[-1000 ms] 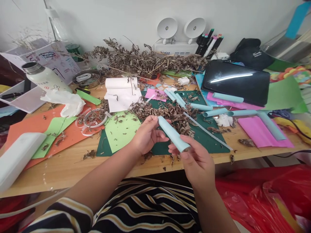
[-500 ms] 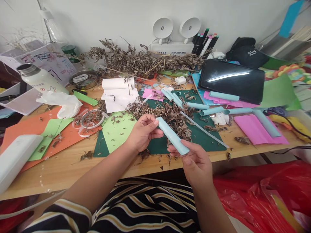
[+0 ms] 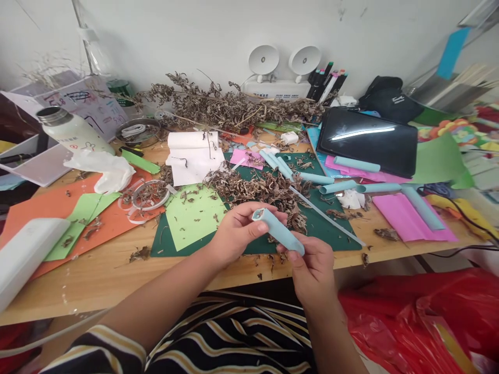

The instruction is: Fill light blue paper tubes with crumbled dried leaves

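A light blue paper tube (image 3: 281,234) is held slantwise between both hands above the table's front edge. My left hand (image 3: 239,226) is closed round its upper end, where the open mouth shows something brownish inside. My right hand (image 3: 314,265) grips the lower end between thumb and fingers. Just beyond the hands, a heap of dried leaves (image 3: 249,188) covers part of the green cutting mat (image 3: 327,240). More blue paper tubes (image 3: 338,186) lie behind and to the right of the heap. A light green paper sheet (image 3: 191,228) lies left of my left hand.
Dried stalks (image 3: 234,106) line the wall. A black tablet (image 3: 366,143) stands at the right, above pink paper (image 3: 413,215). On the left are a white bottle (image 3: 74,130), orange paper (image 3: 27,218) and a white case (image 3: 33,249). A red plastic bag (image 3: 421,317) hangs below right.
The tube has been tipped so its upper mouth faces me, and both hands have come slightly lower. My left fingers now reach further round it. The whole view has shifted a little.
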